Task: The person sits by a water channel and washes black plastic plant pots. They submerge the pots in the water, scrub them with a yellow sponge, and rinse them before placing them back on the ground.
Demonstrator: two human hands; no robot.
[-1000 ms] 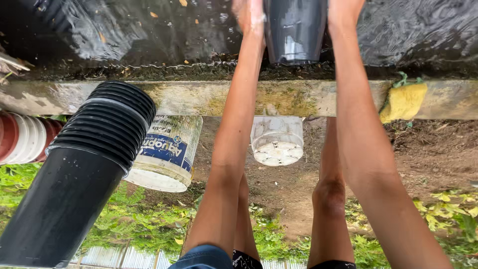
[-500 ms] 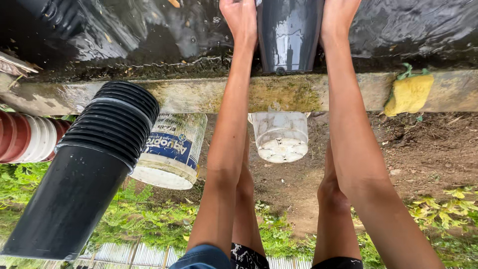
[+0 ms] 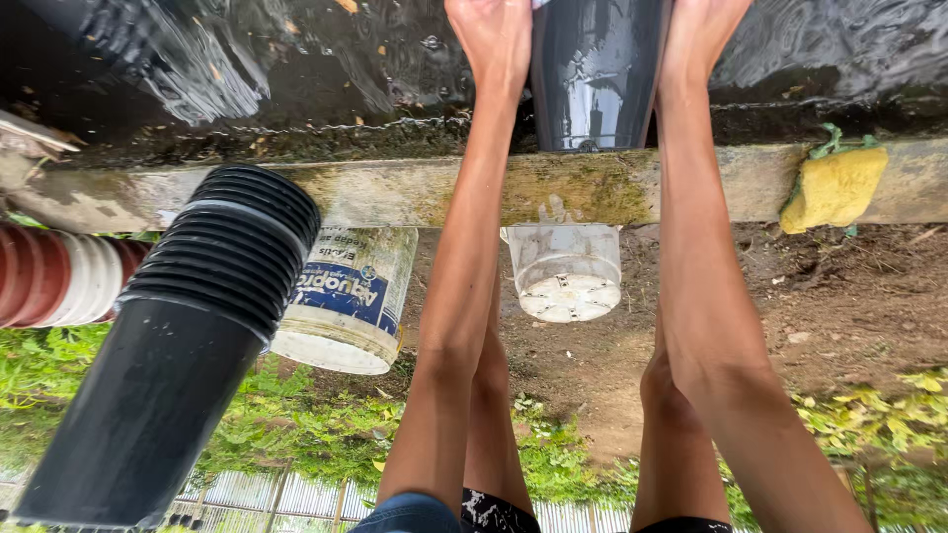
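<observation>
Left hand [image 3: 491,39] is pressed flat against the left wall of a wet black plastic pot [image 3: 595,69]; right hand [image 3: 701,35] is pressed against its right wall. The pot sits clamped between the two palms. The fingertips run past the top edge of the view, so whether they curl round the pot cannot be told. The pot is held above a mossy concrete ledge [image 3: 415,192], in front of dark water [image 3: 296,59]. Its long axis runs straight away from the camera, its narrower end nearest the ledge. Both forearms are extended, near parallel.
</observation>
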